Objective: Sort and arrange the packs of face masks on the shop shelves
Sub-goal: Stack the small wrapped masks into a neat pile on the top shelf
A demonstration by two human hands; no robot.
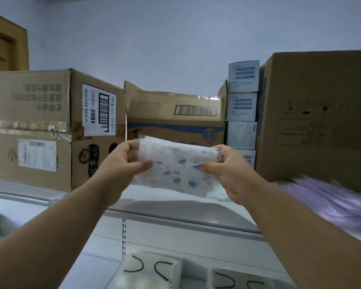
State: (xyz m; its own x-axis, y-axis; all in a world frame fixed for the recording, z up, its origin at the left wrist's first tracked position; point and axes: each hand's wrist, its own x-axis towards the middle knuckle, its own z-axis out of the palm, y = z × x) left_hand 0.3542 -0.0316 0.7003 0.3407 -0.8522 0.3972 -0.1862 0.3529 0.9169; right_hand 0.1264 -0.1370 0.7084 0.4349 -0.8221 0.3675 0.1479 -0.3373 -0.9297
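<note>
From the head camera, I hold a flat, clear-wrapped pack of white face masks with blue printed spots (175, 167) up in front of me at top-shelf height. My left hand (121, 163) pinches its left edge, thumb on the near face and fingers curled behind; my right hand (227, 170) pinches the right edge the same way. The pack hangs in the air between them, touching no shelf.

It looks light and floppy to me, sagging a little along the lower edge. The film is probably slippery, so I judge the short ends, where I already hold it, the safest places to grip.

Just beyond my grip runs the pale grey top shelf (175, 207). Behind it stands an open brown cardboard carton with a blue band (175, 113); to the left, a large taped brown carton (40, 126); to the right, a stack of small white and blue boxes (242, 107) and another big brown carton (321, 113). Blurred lilac packs (331, 201) lie beside my right forearm. Below my hands, white masks with black ear loops (150, 272) rest on a lower shelf. A pale wall rises behind.
</note>
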